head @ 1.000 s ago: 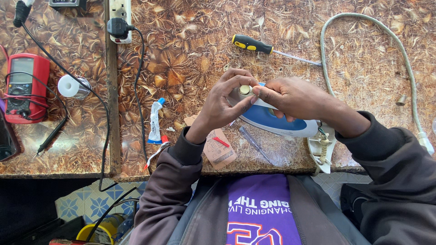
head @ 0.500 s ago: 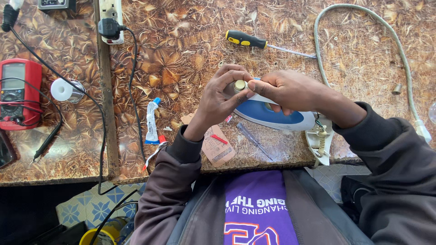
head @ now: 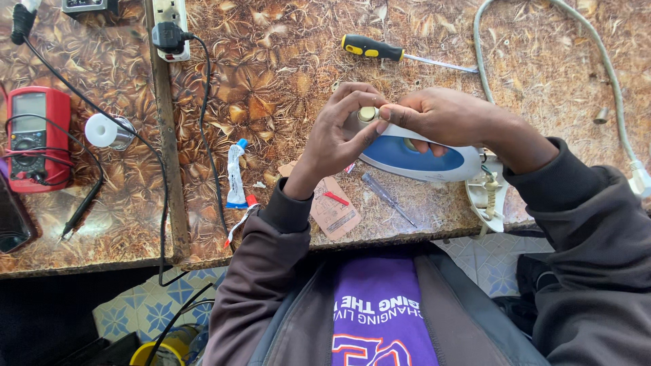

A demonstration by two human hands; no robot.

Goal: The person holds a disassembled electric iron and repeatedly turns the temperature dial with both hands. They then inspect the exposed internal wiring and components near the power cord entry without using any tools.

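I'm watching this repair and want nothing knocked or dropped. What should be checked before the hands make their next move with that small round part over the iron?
1. Grip on the small round part: ok, pinched between the left hand and right hand.
2. Blue and white iron resting on the table: ok, though its rear end overhangs the front edge.
3. Iron unplugged: cannot tell; its grey cord runs out of view.
4. Yellow-handled screwdriver within reach: ok, lying beyond the hands.
5. Thin screwdriver near the table edge: ok, lying flat.
6. Small tube clear of the hands: ok, lying to the left.
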